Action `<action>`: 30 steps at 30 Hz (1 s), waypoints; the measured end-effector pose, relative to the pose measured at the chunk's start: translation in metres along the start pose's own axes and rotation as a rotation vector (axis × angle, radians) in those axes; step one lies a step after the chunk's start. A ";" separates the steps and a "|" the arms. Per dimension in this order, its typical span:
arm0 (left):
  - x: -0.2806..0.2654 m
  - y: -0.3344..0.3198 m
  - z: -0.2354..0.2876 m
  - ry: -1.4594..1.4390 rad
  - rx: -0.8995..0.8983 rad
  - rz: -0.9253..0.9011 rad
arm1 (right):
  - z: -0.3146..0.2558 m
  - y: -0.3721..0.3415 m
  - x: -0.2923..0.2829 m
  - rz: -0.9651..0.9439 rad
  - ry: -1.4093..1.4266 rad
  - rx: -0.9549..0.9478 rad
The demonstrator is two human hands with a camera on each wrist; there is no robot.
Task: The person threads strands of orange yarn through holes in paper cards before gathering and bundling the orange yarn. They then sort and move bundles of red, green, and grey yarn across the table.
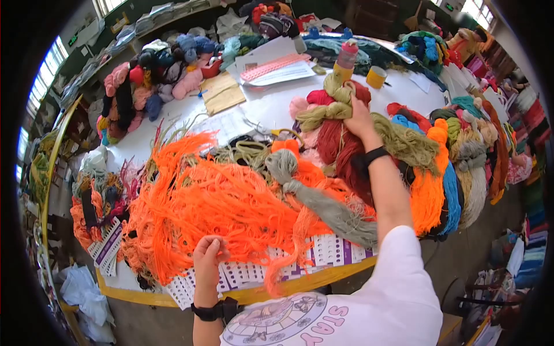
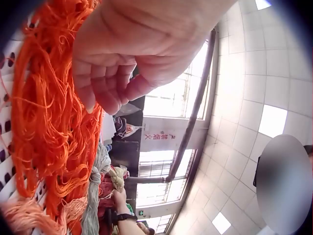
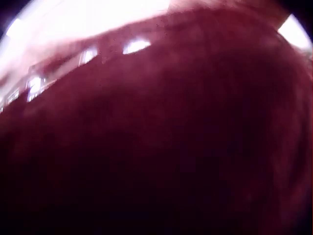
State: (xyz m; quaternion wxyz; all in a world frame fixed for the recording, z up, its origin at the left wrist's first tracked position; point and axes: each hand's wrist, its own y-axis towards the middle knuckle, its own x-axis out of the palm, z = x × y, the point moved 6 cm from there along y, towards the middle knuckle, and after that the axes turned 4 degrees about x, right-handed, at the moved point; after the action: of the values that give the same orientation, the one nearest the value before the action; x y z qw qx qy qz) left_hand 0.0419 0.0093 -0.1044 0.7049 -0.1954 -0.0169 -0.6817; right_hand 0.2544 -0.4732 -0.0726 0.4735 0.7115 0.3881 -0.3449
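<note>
At the near edge of the table my left hand (image 1: 210,254) is held over a spread of bright orange yarn (image 1: 202,202). Its fingers (image 2: 105,93) are loosely curled with nothing visible in them. Farther off, my right hand (image 1: 360,118) grips yarn where an olive green hank (image 1: 319,115) and a dark red hank (image 1: 333,144) meet. Dark red strands (image 3: 171,122) fill the right wrist view, blurred. A knotted grey-green hank (image 1: 329,210) lies across the orange yarn between the hands.
Punched cards (image 1: 329,251) stick out along the yellow table edge (image 1: 311,284). Scissors (image 1: 283,132), a brown envelope (image 1: 223,92) and a tape roll (image 1: 376,76) lie behind the yarn. More hanks are heaped at the right, including a blue one (image 1: 451,196).
</note>
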 end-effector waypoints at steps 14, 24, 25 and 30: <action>0.035 -0.011 -0.022 0.040 -0.077 -0.159 | -0.150 -0.186 -0.025 -0.380 0.016 -0.174; 0.025 -0.010 -0.014 0.086 -0.069 -0.105 | -0.098 -0.175 -0.141 -0.162 0.987 0.219; 0.024 -0.010 -0.014 0.088 -0.078 -0.098 | -0.086 -0.174 -0.158 -0.103 1.102 0.306; 0.028 -0.004 -0.017 0.078 -0.074 -0.103 | -0.055 -0.120 -0.247 0.123 1.261 0.240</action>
State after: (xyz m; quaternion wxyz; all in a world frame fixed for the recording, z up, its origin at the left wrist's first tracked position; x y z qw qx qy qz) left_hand 0.0355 -0.0229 -0.1110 0.6611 -0.1934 0.0256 -0.7245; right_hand 0.0414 -0.4467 0.1082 0.0907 0.8465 0.5093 0.1260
